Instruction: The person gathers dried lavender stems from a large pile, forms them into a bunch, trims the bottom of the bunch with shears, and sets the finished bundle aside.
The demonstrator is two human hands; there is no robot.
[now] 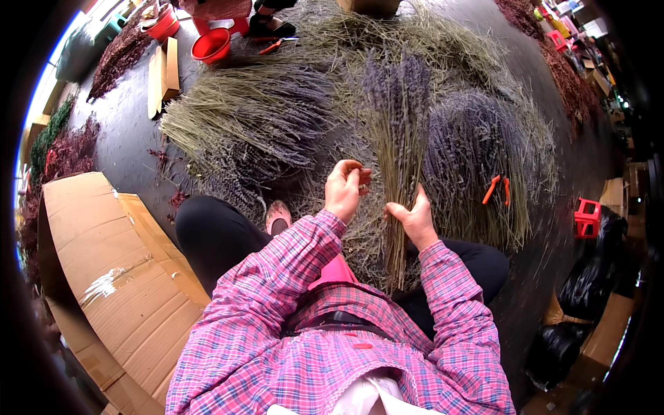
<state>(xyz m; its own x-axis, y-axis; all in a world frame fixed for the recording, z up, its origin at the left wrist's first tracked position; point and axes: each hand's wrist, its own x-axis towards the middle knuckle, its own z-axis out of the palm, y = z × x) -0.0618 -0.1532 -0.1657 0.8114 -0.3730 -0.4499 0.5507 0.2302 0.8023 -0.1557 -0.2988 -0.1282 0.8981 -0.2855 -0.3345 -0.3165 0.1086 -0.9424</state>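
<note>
My right hand (415,218) grips an upright bunch of dried lavender (399,124) around its stems. Its purple flower heads point away from me, and the cut stem ends hang down near my lap. Just left of the bunch, my left hand (345,189) hovers apart from it with the fingers curled loosely inward; whether something thin is between them cannot be seen. One heap of lavender (259,109) lies on the floor to the left. Another lavender pile (467,155) lies to the right, with orange-handled pruning shears (496,190) on it.
A large cardboard box (129,280) stands by my left side. Loose stems (415,31) cover the floor ahead. Farther off are a red plastic basin (211,45) and a second orange-handled cutter (275,45). A red stool (587,218) and black plastic bags (591,285) are at right.
</note>
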